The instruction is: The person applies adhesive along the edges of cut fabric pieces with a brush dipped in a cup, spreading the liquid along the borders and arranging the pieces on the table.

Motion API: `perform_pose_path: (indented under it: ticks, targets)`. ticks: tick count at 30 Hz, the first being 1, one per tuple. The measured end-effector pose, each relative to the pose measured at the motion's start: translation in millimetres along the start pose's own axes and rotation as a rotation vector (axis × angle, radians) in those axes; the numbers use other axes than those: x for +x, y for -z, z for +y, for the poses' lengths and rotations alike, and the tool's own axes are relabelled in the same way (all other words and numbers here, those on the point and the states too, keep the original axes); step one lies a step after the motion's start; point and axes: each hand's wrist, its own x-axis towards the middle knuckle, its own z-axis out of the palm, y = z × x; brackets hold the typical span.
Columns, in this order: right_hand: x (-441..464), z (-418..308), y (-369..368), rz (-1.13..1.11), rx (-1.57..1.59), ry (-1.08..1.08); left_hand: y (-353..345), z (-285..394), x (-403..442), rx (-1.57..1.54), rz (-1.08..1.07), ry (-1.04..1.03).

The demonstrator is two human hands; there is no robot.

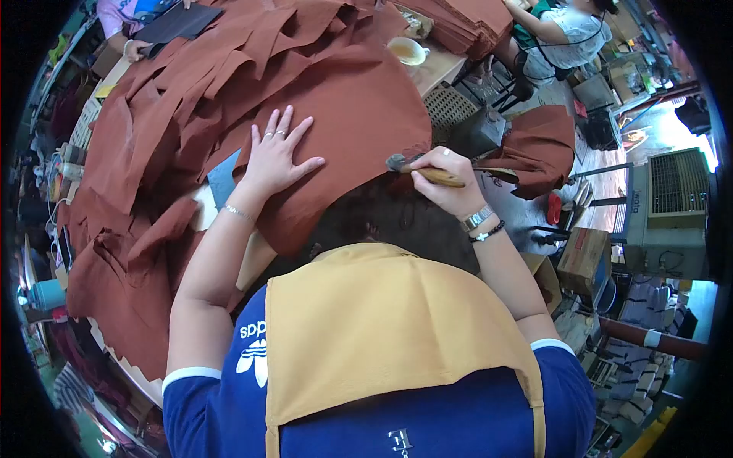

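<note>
Brown sheet (pixel 366 99) lies flat in front of us, its near edge above a dark gap, next to a heap of rumpled sheets (pixel 175 99) of the same colour. Our left hand (pixel 279 156) rests on it palm down, fingers spread wide and gripping nothing. Our right hand (pixel 447 191) pinches the wooden handle of a brush (pixel 439 176); the dark bristles (pixel 395 162) are at the sheet's right edge, by a ragged patch, and we cannot tell whether they press on it. Near our left wrist, a blue piece (pixel 222 181) shows beside the sheet. On our right wrist we wear a watch (pixel 477 218) and a bracelet (pixel 490 232) with a white cross.

Farther off, we see a bowl (pixel 408 51) on a wooden table (pixel 444 67), near a stack of brown sheets (pixel 462 27). Beside the table we see a crate (pixel 449 105), and to its right a folded brown bundle (pixel 540 145). At top left, a co-worker's hand (pixel 137 50) is beside a dark sheet (pixel 179 29).
</note>
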Motion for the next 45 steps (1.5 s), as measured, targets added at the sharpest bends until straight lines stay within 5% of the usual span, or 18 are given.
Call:
perform_pose_path:
  ticks: [5, 9, 13, 18, 22, 27, 32, 35, 37, 41, 45]
  targets:
    - [-7, -6, 21, 0.035, -0.224, -0.043, 4, -9, -2, -0.013, 0.043, -0.045]
    - [1, -22, -23, -0.040, 0.010, 0.040, 6, -4, -5, -0.026, 0.042, 0.022]
    - [-11, -13, 9, -0.116, -0.343, -0.103, 2, 1, -22, -0.038, 0.046, 0.116]
    - [5, -47, -41, -0.044, 0.062, 0.015, 1, 3, -25, -0.053, 0.082, 0.108]
    - [-7, -29, -10, -0.154, -0.287, -0.018, 0, 0, -24, -0.045, 0.077, 0.097]
    - [5, -58, -49, -0.052, 0.000, 0.083, -1, 3, -24, -0.050, 0.064, 0.107]
    - [-6, -43, -23, -0.176, -0.237, 0.021, -1, 1, -22, -0.056, 0.095, 0.099]
    - [4, -66, -47, -0.028, -0.022, 0.130, -2, 1, -22, -0.059, 0.112, 0.091]
    - [7, -69, -69, -0.123, 0.067, 0.111, -3, 2, -22, -0.079, 0.099, 0.095]
    - [0, -57, -40, -0.202, -0.182, 0.018, -4, -2, -19, -0.093, 0.103, 0.085]
    - [16, -81, -66, -0.077, 0.073, 0.165, -6, -3, -14, -0.083, 0.102, 0.080]
